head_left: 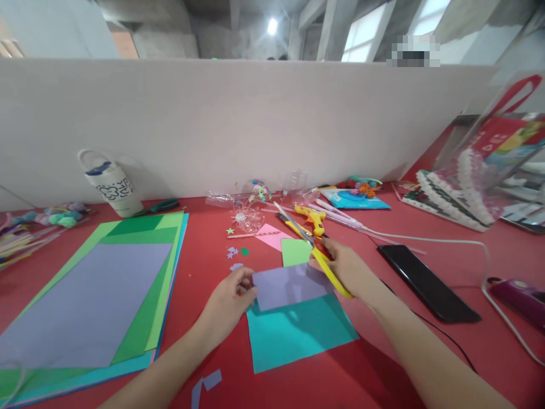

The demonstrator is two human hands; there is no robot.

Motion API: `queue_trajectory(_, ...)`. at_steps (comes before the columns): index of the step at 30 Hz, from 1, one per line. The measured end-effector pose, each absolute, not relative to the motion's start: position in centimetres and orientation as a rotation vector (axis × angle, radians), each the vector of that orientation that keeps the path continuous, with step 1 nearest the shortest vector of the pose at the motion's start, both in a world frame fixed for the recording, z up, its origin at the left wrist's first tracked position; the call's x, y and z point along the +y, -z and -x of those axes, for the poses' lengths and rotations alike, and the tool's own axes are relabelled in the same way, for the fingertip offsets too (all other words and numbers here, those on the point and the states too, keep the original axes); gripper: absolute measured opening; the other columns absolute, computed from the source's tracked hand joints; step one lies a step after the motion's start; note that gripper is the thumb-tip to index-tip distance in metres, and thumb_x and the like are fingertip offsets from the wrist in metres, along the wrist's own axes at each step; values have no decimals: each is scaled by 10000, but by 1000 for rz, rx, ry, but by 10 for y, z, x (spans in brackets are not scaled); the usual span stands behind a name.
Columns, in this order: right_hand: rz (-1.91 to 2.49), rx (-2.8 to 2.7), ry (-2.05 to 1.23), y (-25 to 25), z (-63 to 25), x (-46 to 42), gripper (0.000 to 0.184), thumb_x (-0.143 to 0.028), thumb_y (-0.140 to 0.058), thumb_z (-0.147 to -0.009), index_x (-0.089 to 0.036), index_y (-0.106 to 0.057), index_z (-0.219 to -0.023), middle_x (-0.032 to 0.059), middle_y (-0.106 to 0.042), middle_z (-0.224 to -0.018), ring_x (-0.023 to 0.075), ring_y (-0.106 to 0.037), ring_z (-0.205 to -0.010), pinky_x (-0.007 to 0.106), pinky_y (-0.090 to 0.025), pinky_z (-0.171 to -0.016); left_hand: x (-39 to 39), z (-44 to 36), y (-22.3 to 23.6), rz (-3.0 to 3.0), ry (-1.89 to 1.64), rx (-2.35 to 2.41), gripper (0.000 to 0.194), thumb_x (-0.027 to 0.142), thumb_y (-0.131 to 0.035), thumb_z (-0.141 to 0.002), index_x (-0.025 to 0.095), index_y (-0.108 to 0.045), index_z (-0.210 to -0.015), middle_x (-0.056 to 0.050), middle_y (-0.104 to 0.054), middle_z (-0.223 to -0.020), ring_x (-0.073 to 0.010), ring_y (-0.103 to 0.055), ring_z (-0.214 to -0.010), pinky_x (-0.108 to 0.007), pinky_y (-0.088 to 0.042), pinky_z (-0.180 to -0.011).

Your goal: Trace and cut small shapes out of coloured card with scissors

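My left hand pinches the left edge of a small purple sheet of paper between thumb and fingers. My right hand holds yellow-handled scissors, their blades pointing up and to the left, away from me. Its fingers also reach the right end of the purple sheet; the exact grip there is partly hidden. Under the purple sheet lies a teal sheet. Just beyond it are a light green piece and a pink piece. Small purple cut shapes and a green star lie beyond my left hand.
A stack of coloured sheets covers the left side. Behind it stands a white tumbler. Beyond the scissors lies a yellow glue gun. To the right are a black phone-like slab, a white cable and a purple tool.
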State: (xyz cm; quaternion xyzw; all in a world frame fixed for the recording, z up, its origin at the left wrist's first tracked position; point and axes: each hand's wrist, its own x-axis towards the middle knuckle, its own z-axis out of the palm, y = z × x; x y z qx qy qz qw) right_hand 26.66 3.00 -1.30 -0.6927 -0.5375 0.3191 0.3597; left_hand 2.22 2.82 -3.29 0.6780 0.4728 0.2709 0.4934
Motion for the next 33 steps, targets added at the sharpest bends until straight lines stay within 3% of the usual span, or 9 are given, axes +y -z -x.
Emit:
queue_trajectory(3,1855,-1326,-669,21,-282,40,126,-264,-596,-677,-209,-536,-773,-14,-599,-625,163,-551,-553,232,-387,-465,13,-7,31,-2070,-556,1116,252,208,-501,-821,216,-597,-1054,-82,-601,-1181,-231,-547,-1114,-430,-416,-988)
queue_trajectory(4,1889,-1306,-617,23,-286,43,128,-262,-587,-688,-202,-541,-790,-3,-612,-650,169,-560,-567,236,-389,-475,7,-3,31,-2207,-469,1081,344,209,-531,-811,225,-584,-1150,-100,-512,-1351,-267,-454,-1249,-472,-355,-1052)
queue_trajectory(6,1964,-1281,-518,26,-292,48,127,-259,-570,-705,-188,-549,-808,19,-628,-692,182,-575,-594,244,-389,-492,-1,2,31,-2396,-235,970,502,232,-594,-782,239,-530,-1280,-98,-348,-1503,-311,-290,-1374,-534,-258,-1107)
queue_trajectory(9,2070,-1298,-382,25,-292,49,102,-265,-545,-739,-189,-557,-806,40,-639,-700,201,-584,-608,252,-365,-496,-6,4,31,-2471,-21,863,581,265,-609,-786,251,-473,-1350,-80,-346,-1508,-310,-246,-1397,-570,-205,-1122)
queue_trajectory(14,2157,-1515,-238,16,-283,41,153,-302,-511,-810,-194,-598,-876,94,-680,-787,249,-610,-681,274,-338,-516,-6,6,29,-2474,-30,864,593,282,-646,-757,282,-493,-1330,-57,-398,-1481,-301,-279,-1383,-562,-201,-1128)
queue_trajectory(20,1995,-2013,-308,21,-261,39,271,-122,-601,-704,-187,-658,-961,93,-653,-1105,238,-623,-956,276,-428,-765,-9,8,26,-2465,-73,846,612,299,-695,-714,267,-527,-1301,-70,-464,-1430,-315,-356,-1328,-549,-258,-1109)
queue_trajectory(24,1969,-2183,-311,25,-256,46,360,-84,-568,-680,-153,-640,-1026,109,-628,-1103,233,-624,-949,289,-448,-796,-9,11,26,-2452,-93,823,626,298,-701,-710,285,-518,-1308,-62,-451,-1442,-315,-360,-1326,-549,-262,-1109)
queue_trajectory(29,1969,-2356,-260,20,-265,57,407,-48,-558,-663,-163,-632,-1046,106,-618,-1137,213,-638,-918,272,-479,-751,-5,19,30,-2429,-91,872,604,285,-650,-751,225,-502,-1333,-121,-401,-1468,-324,-320,-1356,-528,-289,-1102)
queue_trajectory(33,1928,-2458,-59,9,-256,71,271,-110,-623,-728,-123,-654,-997,148,-627,-1101,288,-576,-1049,366,-447,-887,-3,20,33,-2452,-107,898,609,309,-667,-742,241,-507,-1326,-122,-401,-1464,-327,-326,-1350,-537,-278,-1102)
